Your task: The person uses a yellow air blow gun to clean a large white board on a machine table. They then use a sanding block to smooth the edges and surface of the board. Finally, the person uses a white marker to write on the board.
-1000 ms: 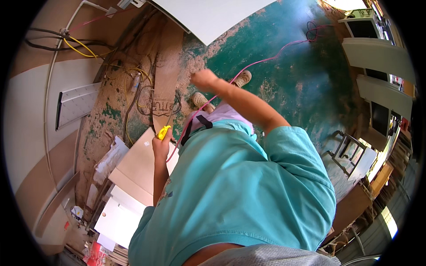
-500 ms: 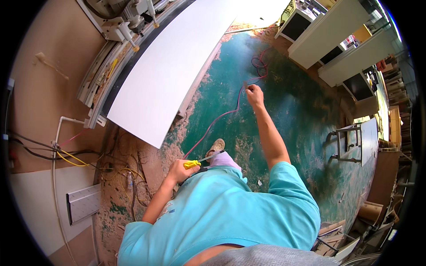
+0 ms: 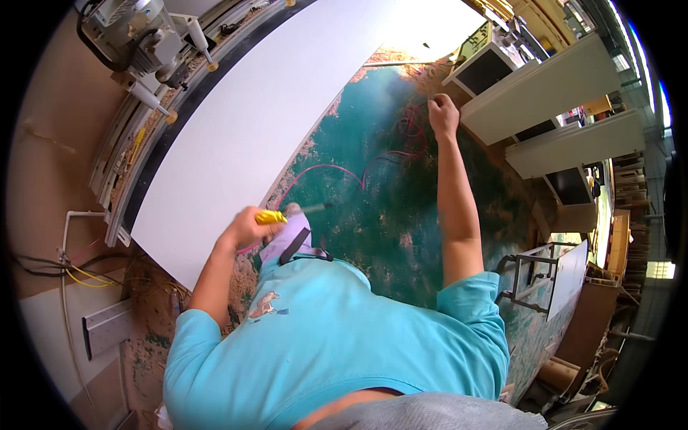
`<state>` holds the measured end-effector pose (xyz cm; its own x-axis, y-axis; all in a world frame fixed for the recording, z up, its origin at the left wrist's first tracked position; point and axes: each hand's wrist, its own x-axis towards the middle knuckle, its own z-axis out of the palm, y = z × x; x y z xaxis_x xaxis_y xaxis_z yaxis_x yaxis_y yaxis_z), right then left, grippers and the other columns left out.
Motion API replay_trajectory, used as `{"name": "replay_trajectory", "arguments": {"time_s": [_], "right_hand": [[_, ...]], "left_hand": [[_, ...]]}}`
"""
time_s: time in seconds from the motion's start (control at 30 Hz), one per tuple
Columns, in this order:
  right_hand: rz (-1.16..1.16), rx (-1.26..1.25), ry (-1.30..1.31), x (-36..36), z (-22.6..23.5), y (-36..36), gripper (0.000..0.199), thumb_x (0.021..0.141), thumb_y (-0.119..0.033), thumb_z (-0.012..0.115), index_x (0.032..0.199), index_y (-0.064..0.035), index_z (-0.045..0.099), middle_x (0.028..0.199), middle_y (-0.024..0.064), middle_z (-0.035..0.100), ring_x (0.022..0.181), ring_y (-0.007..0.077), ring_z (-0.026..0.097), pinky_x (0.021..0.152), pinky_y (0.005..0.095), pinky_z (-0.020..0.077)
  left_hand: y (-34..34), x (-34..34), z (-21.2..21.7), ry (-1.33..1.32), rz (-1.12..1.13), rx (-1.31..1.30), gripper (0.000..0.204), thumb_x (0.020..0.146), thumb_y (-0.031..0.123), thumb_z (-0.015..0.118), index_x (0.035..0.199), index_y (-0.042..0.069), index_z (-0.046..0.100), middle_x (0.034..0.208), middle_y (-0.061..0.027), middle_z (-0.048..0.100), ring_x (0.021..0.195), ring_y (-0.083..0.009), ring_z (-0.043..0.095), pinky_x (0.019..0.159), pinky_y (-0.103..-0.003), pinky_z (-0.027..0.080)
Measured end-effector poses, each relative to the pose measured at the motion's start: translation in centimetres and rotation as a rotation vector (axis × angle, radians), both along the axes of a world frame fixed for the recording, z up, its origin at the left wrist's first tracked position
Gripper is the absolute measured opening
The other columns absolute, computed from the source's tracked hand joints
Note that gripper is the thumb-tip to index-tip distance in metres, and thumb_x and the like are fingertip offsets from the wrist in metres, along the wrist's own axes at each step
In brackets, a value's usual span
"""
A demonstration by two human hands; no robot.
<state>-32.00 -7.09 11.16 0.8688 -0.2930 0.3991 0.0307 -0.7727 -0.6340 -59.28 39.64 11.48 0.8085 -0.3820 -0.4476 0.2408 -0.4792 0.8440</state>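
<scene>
On the head view I get a big white board filling the front left, its near corner right behind the left forearm; it lies between me and a grey machine at the upper left. Green floor runs down the middle, dusty, with a pink hose looping over it into a tangle near the far cabinets. Right side: a metal frame with a pale panel against it, a cardboard tube lower down. Left edge: yellow and black cables, white pipe. Left hand has its fingers wrapped round the handle of a yellow-handled tool, in front of the waist, shaft pointing right. Right hand is stretched far out near the cabinets, fingers curled; I can't tell if they're fully closed or hold anything. Hard to make out: the tool's shaft is smeared by blur, and I can't name its tip. The shoe is mostly covered, the turquoise shirt blocks the lower middle, and the machine is cut off at the top.
</scene>
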Motion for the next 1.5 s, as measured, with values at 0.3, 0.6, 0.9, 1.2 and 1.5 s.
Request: {"name": "replay_trajectory", "arguments": {"time_s": [0.3,0.6,0.9,1.2,1.5], "right_hand": [[1.118,-0.024,0.41,8.3,-17.4,20.7,0.015,0.081,-0.015,0.063,0.092,-0.0131,0.073,0.09,0.0106,0.067,0.084,0.0327,0.066,0.074,0.044,0.0545],[0.77,-0.136,0.033,42.2,-18.5,14.4,0.016,0.082,-0.012,0.065,0.094,-0.0158,0.074,0.08,0.0052,0.061,0.08,0.0267,0.062,0.071,0.0411,0.0504],[0.16,-0.122,0.041,86.2,-21.1,7.6,0.016,0.085,-0.018,0.062,0.091,-0.02,0.076,0.091,0.0053,0.065,0.096,0.0249,0.061,0.088,0.0384,0.0475],[0.267,-0.171,0.107,102.0,-21.4,10.5,0.026,0.089,-0.019,0.056,0.107,-0.0171,0.075,0.11,0.0081,0.067,0.102,0.0316,0.064,0.092,0.0404,0.0507],[0.818,-0.204,-0.089,82.4,-22.4,20.2,0.027,0.083,-0.019,0.06,0.104,-0.0132,0.077,0.082,0.0071,0.064,0.077,0.0276,0.065,0.072,0.0418,0.0532]], "left_hand": [[2.3,16.3,-9.9,0.109,0.929,0.183,0.046,0.09,0.045,0.068,0.072,0.003,0.068,0.056,-0.0032,0.062,0.055,-0.0145,0.061,0.055,-0.031,0.047],[-10.0,35.3,-5.9,0.142,1.023,-0.097,0.034,0.092,0.032,0.069,0.077,0.001,0.068,0.06,-0.0038,0.062,0.058,-0.0129,0.058,0.057,-0.028,0.046],[-21.4,50.0,-9.4,0.367,1.343,-0.125,0.028,0.091,0.024,0.07,0.079,-0.001,0.066,0.063,-0.0046,0.062,0.056,-0.0135,0.058,0.055,-0.029,0.047],[-29.4,59.3,-5.0,0.462,1.475,-0.112,0.021,0.092,0.018,0.069,0.084,-0.001,0.067,0.062,-0.0035,0.061,0.057,-0.0119,0.058,0.053,-0.027,0.046],[-32.2,48.0,-2.6,0.556,1.511,0.269,0.038,0.087,0.045,0.068,0.082,0.008,0.073,0.058,-0.0029,0.064,0.053,-0.0145,0.062,0.053,-0.031,0.046]]}}
